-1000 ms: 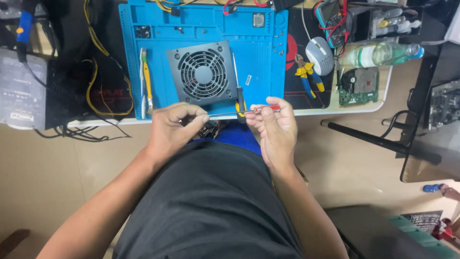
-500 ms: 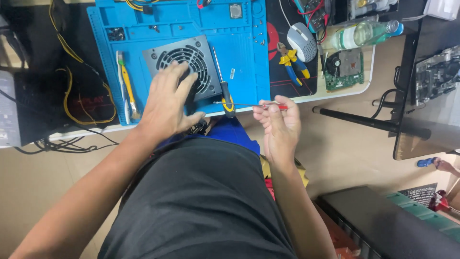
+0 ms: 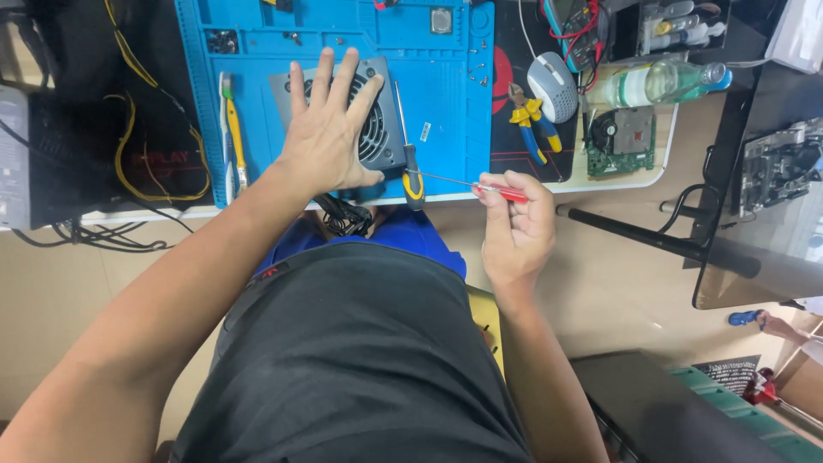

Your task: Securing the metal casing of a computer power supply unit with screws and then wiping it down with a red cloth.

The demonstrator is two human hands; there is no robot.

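My left hand (image 3: 330, 133) lies flat with spread fingers on a grey square cooling fan (image 3: 381, 129), which rests on a blue work mat (image 3: 446, 94). My right hand (image 3: 514, 227) is below the table's front edge and grips a thin screwdriver with a red handle (image 3: 506, 193); its metal shaft points left toward the mat. A second screwdriver with a black and yellow handle (image 3: 412, 176) lies on the mat just right of the fan. Black wires (image 3: 343, 214) hang from the fan over the table edge.
Yellow-handled tweezers (image 3: 233, 129) lie at the mat's left. To the right sit yellow and blue pliers (image 3: 527, 124), a grey mouse (image 3: 553, 86), a plastic bottle (image 3: 660, 83) and a green circuit board (image 3: 621, 141). Dark equipment with yellow cables (image 3: 129, 146) is at left.
My left hand left my right hand, reached up and spread flat over the fan. My right hand stayed near the table edge with the red screwdriver.
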